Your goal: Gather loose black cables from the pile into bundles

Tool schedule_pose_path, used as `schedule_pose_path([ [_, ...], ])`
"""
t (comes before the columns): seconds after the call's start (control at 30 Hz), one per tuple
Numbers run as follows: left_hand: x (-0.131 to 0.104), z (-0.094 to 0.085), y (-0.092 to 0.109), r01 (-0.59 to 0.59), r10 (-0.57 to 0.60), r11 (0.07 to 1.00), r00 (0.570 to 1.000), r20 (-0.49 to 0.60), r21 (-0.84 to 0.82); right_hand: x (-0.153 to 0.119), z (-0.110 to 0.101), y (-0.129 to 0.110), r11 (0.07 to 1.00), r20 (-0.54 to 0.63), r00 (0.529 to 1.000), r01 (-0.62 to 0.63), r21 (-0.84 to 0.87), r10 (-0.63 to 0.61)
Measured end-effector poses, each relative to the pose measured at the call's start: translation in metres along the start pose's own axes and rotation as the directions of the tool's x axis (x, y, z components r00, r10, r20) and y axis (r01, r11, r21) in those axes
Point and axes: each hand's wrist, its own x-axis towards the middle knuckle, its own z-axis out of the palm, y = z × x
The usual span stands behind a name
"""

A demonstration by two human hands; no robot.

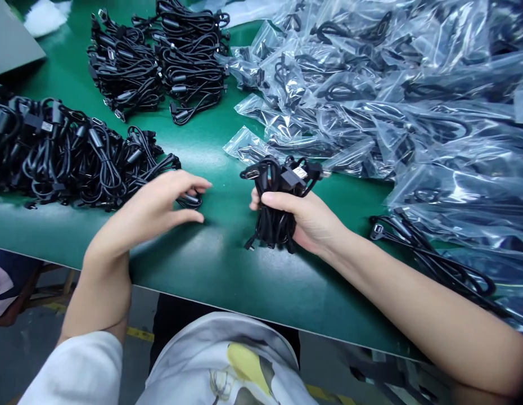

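Observation:
A bundle of black cables (275, 222) is gripped in my right hand (299, 211), thumb across the front, held over the green table. Connector ends and a small white label show at the bundle's top. My left hand (168, 202) is apart from it, thumb and fingers spread with nothing between them. Just behind those fingers lies a coiled black cable (189, 200) at the right end of a long row of cable bundles (76, 152). The left hand partly hides that end of the row.
Two stacks of bundled black cables (124, 64) stand at the back of the green table (228, 270). Clear plastic bags with cables (371, 101) cover the right side. Loose black cables (430, 247) lie near my right forearm. A grey box corner (12, 42) juts in at back left.

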Motion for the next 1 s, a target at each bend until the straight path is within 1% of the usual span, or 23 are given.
schedule_pose_path([
  [0.03,-0.002,-0.005,-0.006,0.015,-0.006,0.986,0.999,-0.054,0.165,0.000,0.000,0.001,1.000,0.025,1.000,-0.015,0.026,0.014],
  [0.07,-0.004,-0.008,-0.010,0.032,-0.011,0.954,0.997,-0.071,0.299,0.001,-0.001,0.001,0.998,0.039,0.999,-0.036,0.052,0.034],
  [0.1,-0.004,-0.009,-0.014,0.043,-0.018,0.919,0.998,-0.067,0.393,0.001,0.000,0.002,0.996,0.044,0.998,-0.058,0.071,0.055],
  [0.13,-0.005,-0.008,-0.015,0.050,-0.027,0.894,0.998,-0.058,0.445,0.002,0.000,0.002,0.994,0.040,0.997,-0.075,0.082,0.072],
  [0.2,-0.005,-0.005,-0.014,0.064,-0.036,0.895,0.997,-0.071,0.441,0.003,0.001,0.003,0.993,0.029,0.996,-0.085,0.079,0.083],
  [0.27,-0.004,-0.002,-0.006,0.091,-0.045,0.943,0.988,-0.147,0.320,0.003,0.001,0.003,0.994,0.026,0.996,-0.084,0.070,0.082],
  [0.3,-0.004,-0.002,-0.001,0.105,-0.062,0.971,0.978,-0.200,0.213,0.003,0.002,0.003,0.993,0.020,0.996,-0.089,0.075,0.088],
  [0.33,-0.004,-0.001,0.004,0.110,-0.089,0.991,0.964,-0.251,0.070,0.004,0.001,0.004,0.991,0.016,0.995,-0.099,0.086,0.098],
  [0.37,-0.003,0.000,0.010,0.098,-0.125,0.989,0.948,-0.294,-0.106,0.004,0.001,0.005,0.988,0.018,0.993,-0.114,0.101,0.113],
  [0.4,-0.003,0.001,0.015,0.071,-0.170,0.951,0.934,-0.316,-0.302,0.004,0.001,0.006,0.985,0.029,0.992,-0.129,0.118,0.127],
  [0.43,-0.002,0.003,0.020,0.037,-0.216,0.869,0.926,-0.309,-0.494,0.003,0.002,0.008,0.982,0.051,0.989,-0.142,0.125,0.137],
  [0.47,0.000,0.006,0.023,0.008,-0.252,0.752,0.928,-0.276,-0.659,0.003,0.003,0.010,0.982,0.080,0.987,-0.150,0.116,0.141],
  [0.5,0.002,0.010,0.026,-0.007,-0.276,0.620,0.934,-0.227,-0.784,0.002,0.004,0.012,0.984,0.113,0.984,-0.149,0.095,0.138],
  [0.53,0.004,0.014,0.028,-0.006,-0.289,0.496,0.942,-0.171,-0.869,0.001,0.006,0.015,0.987,0.147,0.980,-0.146,0.068,0.135],
  [0.57,0.006,0.019,0.029,0.011,-0.297,0.390,0.948,-0.115,-0.921,0.000,0.009,0.017,0.989,0.177,0.976,-0.139,0.041,0.130],
  [0.6,0.008,0.023,0.030,0.028,-0.298,0.305,0.952,-0.068,-0.952,-0.002,0.011,0.020,0.991,0.200,0.972,-0.133,0.022,0.126],
  [0.63,0.010,0.027,0.030,0.037,-0.297,0.242,0.954,-0.037,-0.970,-0.003,0.014,0.022,0.991,0.212,0.969,-0.132,0.014,0.126],
  [0.7,0.013,0.033,0.030,0.042,-0.288,0.161,0.958,-0.006,-0.986,-0.007,0.019,0.025,0.989,0.213,0.967,-0.146,0.029,0.137],
  [0.77,0.014,0.036,0.029,0.028,-0.280,0.132,0.960,-0.010,-0.991,-0.010,0.022,0.027,0.984,0.200,0.966,-0.175,0.046,0.162],
  [0.87,0.015,0.036,0.028,-0.008,-0.276,0.148,0.960,-0.049,-0.989,-0.013,0.023,0.026,0.975,0.191,0.961,-0.214,0.056,0.200],
  [0.93,0.016,0.035,0.027,-0.013,-0.280,0.168,0.958,-0.060,-0.986,-0.013,0.023,0.025,0.979,0.171,0.968,-0.197,0.057,0.184],
  [1.0,0.017,0.035,0.025,-0.016,-0.293,0.190,0.954,-0.072,-0.982,-0.013,0.023,0.023,0.987,0.130,0.981,-0.153,0.055,0.145],
])
